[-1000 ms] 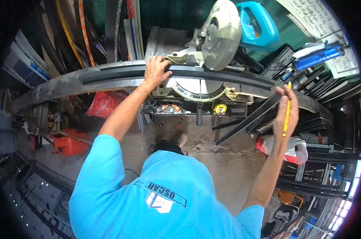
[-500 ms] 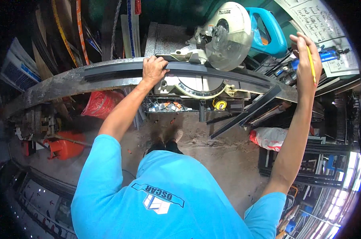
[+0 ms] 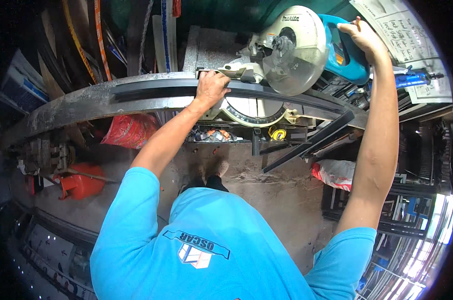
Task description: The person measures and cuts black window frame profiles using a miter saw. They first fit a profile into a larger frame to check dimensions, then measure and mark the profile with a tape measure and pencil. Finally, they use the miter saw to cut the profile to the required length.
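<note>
My left hand (image 3: 212,89) is closed over a long dark metal profile (image 3: 156,89), pressing it against the fence of a miter saw (image 3: 291,45). The profile lies lengthwise across the saw's base, under the raised saw head and its clear blade guard (image 3: 292,72). At the saw's blue handle (image 3: 350,70), my right hand (image 3: 367,40) lies over the upper right part with fingers stretched out. Whether it touches the handle or hovers just above cannot be told. No pencil shows in it.
A yellow tape measure (image 3: 277,133) sits on a shelf below the saw. Dark profile pieces (image 3: 311,142) jut out at the bench's right. A blue air gun (image 3: 411,79) lies at far right. A red sack (image 3: 130,131) and an orange gas cylinder (image 3: 81,181) stand lower left.
My right hand, which held a yellow pencil beside the saw, has moved left and up over the handle; the pencil is out of sight. My left hand has shifted slightly right along the profile.
</note>
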A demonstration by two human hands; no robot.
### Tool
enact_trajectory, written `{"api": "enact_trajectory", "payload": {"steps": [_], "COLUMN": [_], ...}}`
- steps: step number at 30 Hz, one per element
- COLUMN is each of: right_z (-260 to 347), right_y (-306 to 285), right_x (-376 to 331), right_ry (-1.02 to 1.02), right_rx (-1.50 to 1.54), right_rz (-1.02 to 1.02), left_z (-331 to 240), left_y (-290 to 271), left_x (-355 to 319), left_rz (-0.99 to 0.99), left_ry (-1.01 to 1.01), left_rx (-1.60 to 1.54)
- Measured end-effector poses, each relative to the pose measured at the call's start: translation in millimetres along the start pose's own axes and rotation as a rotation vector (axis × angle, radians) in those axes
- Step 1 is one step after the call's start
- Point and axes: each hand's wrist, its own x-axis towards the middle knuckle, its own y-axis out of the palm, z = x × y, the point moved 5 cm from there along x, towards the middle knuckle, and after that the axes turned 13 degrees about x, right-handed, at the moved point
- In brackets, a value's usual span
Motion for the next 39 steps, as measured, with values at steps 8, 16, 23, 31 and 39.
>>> {"api": "enact_trajectory", "payload": {"steps": [8, 16, 23, 31, 39], "right_z": [34.0, 27.7, 3.0, -14.3, -19.7], "right_y": [21.0, 23.8, 52.8, 82.0, 87.1], "right_x": [-28.3, -58.7, -112.8, -163.2, -170.3], "right_ry": [0.095, 0.088, 0.010, -0.046, -0.075], "right_rx": [0.292, 0.252, 0.227, 0.316, 0.284], "right_rz": [0.120, 0.038, -0.161, -0.280, -0.309], "left_z": [7.6, 43.4, 41.0, 39.3, 36.2], "left_y": [-11.3, -18.9, -16.3, -10.3, -11.4], "left_x": [-3.8, -11.4, -9.4, -5.8, -4.0], "left_rz": [0.095, 0.142, 0.092, 0.085, 0.042], "left_ry": [-0.053, -0.116, -0.174, -0.173, -0.164], "left_rx": [-0.013, -0.029, 0.010, 0.014, 0.058]}}
